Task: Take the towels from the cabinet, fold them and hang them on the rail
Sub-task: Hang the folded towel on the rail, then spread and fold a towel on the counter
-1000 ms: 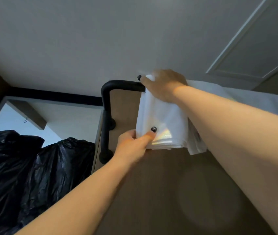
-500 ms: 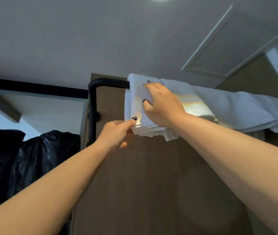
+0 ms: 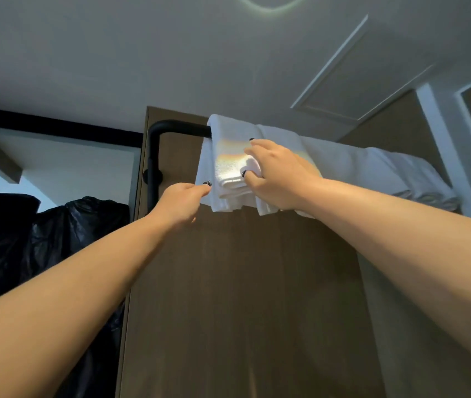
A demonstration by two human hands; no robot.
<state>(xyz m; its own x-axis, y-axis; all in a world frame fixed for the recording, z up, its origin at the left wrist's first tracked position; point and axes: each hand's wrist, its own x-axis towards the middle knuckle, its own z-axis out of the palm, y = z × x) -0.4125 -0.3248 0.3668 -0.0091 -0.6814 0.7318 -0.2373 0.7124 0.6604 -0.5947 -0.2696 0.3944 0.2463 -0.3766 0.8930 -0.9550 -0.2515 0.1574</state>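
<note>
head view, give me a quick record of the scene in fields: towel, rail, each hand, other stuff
towel: white folded towel draped over the rail, near its left end
rail: black rail mounted on a wooden panel
left hand: left hand pinches the towel's lower left edge
right hand: right hand grips the towel's front
other: more white towels along the rail; black bags at left

- Two hands are seen – left hand, right hand.
- One black rail is counted.
- At least two white towels are counted – folded towel, spread towel.
- Black bags: number cannot be told.
</note>
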